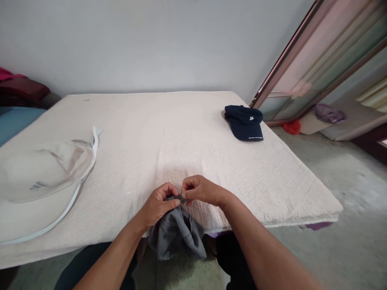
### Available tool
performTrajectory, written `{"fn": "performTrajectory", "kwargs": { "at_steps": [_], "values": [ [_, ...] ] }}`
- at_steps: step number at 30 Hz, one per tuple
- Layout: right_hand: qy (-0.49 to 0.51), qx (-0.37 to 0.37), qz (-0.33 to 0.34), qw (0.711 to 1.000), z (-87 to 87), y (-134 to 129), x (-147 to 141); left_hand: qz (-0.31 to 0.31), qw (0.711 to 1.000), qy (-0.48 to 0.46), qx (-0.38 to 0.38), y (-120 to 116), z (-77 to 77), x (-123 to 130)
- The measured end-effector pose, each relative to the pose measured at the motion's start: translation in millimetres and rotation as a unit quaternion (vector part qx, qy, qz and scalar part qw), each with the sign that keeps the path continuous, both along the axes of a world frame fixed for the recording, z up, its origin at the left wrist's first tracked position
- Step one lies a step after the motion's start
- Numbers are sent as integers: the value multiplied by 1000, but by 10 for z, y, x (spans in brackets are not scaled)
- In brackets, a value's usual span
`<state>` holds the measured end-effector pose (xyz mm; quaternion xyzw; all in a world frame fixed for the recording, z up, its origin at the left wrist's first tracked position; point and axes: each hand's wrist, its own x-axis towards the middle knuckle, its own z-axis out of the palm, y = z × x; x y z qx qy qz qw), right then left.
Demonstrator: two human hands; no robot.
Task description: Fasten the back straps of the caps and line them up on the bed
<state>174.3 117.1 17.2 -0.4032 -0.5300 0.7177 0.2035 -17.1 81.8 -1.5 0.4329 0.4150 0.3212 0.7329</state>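
A grey cloth item (180, 233) with light lettering near its lower edge hangs over the front edge of the cream-covered surface (136, 161). My left hand (160, 203) pinches its gathered top edge between thumb and fingers. Close beside it, my right hand (201, 190) has thumb and fingertips pressed together on the same gathered edge. The fingertips of both hands nearly meet, and they partly cover what they grip.
At the left lies a large beige cap (45, 173) with a wide brim. A dark blue cap (244, 122) rests at the back right. Beyond the right edge are a glazed door frame, a bin (313, 121) and a red bag (292, 127).
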Motion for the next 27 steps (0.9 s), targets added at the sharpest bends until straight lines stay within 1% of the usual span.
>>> {"fn": "performTrajectory", "kwargs": {
  "at_steps": [7,13,16,20,27],
  "values": [
    [-27,31,-5,999,-59,-4,-17,6,1000,24,8,21,-26,2],
    [-40,52,-9,998,-63,0,-32,9,999,39,18,12,-49,-10],
    [-22,38,-5,999,-54,2,-28,16,999,50,15,10,-52,-10],
    [-1,13,-16,1000,-54,2,-22,25,999,48,1,24,-56,-4],
    [1,10,-35,999,-83,9,-37,46,996,71,36,36,-68,2]
  ]
}}
